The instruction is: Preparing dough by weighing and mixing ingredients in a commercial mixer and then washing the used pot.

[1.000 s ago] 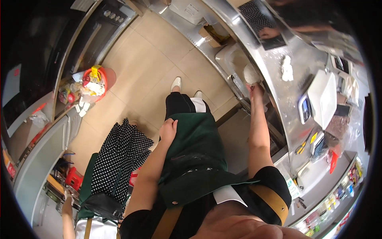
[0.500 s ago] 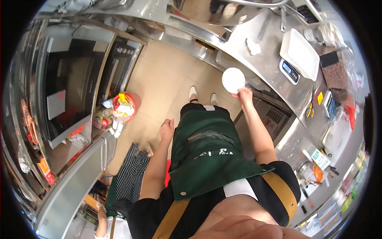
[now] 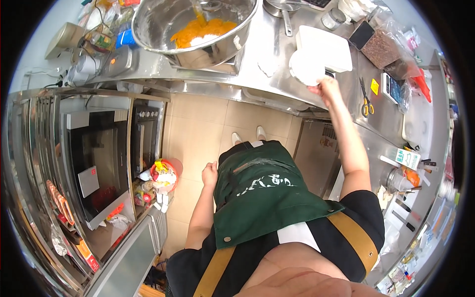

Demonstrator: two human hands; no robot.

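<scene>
Between the fingers of my right hand point(image 3: 325, 90) is the edge of a round white bowl point(image 3: 306, 67). It hangs over the steel counter and overlaps the near left part of a white rectangular tray point(image 3: 329, 47). My left hand point(image 3: 210, 174) hangs low beside my green apron point(image 3: 262, 183), its fingers curled in with nothing visible in them. At the far left of the counter stands a big steel mixing bowl point(image 3: 232, 42). In it lie an orange mass point(image 3: 210, 30) and some white powder.
White powder point(image 3: 267, 65) lies on the counter. Scissors point(image 3: 366, 99), a yellow note point(image 3: 374, 87), a phone point(image 3: 362, 34) and a digital scale point(image 3: 392, 89) are to the right. An oven point(image 3: 99, 158) and a full red bin point(image 3: 168, 177) stand at left.
My view has swung toward the counter, bringing the mixing bowl into sight. My right hand has carried the white bowl from above the floor to over the counter. The other person has left view.
</scene>
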